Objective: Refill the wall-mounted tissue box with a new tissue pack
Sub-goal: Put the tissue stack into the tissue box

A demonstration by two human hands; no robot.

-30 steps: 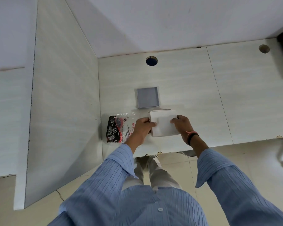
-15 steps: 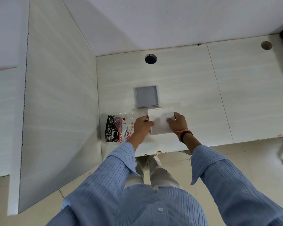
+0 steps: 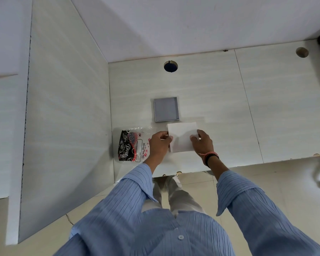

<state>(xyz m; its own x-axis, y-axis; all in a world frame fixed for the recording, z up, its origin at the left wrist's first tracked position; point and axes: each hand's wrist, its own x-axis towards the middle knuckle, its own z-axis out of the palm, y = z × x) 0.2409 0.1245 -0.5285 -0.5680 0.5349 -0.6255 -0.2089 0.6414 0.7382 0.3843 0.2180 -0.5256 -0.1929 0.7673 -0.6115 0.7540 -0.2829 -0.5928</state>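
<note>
White desk (image 3: 220, 100): two hands (image 3: 160, 145) (image 3: 202, 143) grip one tissue stack (image 3: 182, 137).

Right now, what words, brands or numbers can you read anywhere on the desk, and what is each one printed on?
"Dove": white script on the black part of the empty plastic tissue wrapper, left of the left hand.
White label panel on the same wrapper: printed lines, too small and blurred to read.
Tissue stack, grey square box, desk: no text visible.

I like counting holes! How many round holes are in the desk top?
2. One round hole sits at the back of the desk, beyond the grey box. The other hole is at the far right back corner. More may lie out of view.
</note>
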